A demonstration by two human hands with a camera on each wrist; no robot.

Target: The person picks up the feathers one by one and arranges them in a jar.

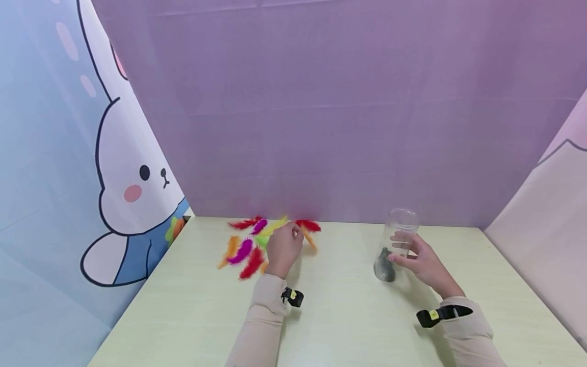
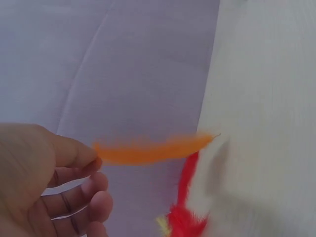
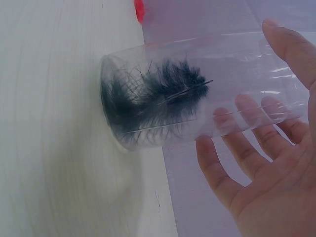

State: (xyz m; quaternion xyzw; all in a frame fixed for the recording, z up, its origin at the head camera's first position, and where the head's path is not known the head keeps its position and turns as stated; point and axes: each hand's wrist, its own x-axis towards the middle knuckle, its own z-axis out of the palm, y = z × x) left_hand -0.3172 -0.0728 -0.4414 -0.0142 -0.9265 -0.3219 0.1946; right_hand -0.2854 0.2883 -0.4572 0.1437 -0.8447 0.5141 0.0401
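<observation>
My left hand (image 1: 284, 248) pinches an orange feather (image 2: 153, 152) by one end between thumb and forefinger. In the head view this feather (image 1: 310, 241) shows to the right of the fingers, with a red feather (image 1: 309, 225) close behind it. My right hand (image 1: 424, 262) holds a clear cylindrical jar (image 1: 403, 219), thumb on one side and fingers round the other. Dark feathers (image 3: 163, 96) lie inside at the jar's bottom. Whether the jar's base touches the table cannot be told.
Loose feathers lie around my left hand on the pale table (image 1: 339, 306): a red feather (image 1: 252, 263), a purple feather (image 1: 240, 251), an orange feather (image 1: 230, 250), a yellow feather (image 1: 274, 226) and others. A purple cloth (image 1: 344, 117) hangs along the table's back edge.
</observation>
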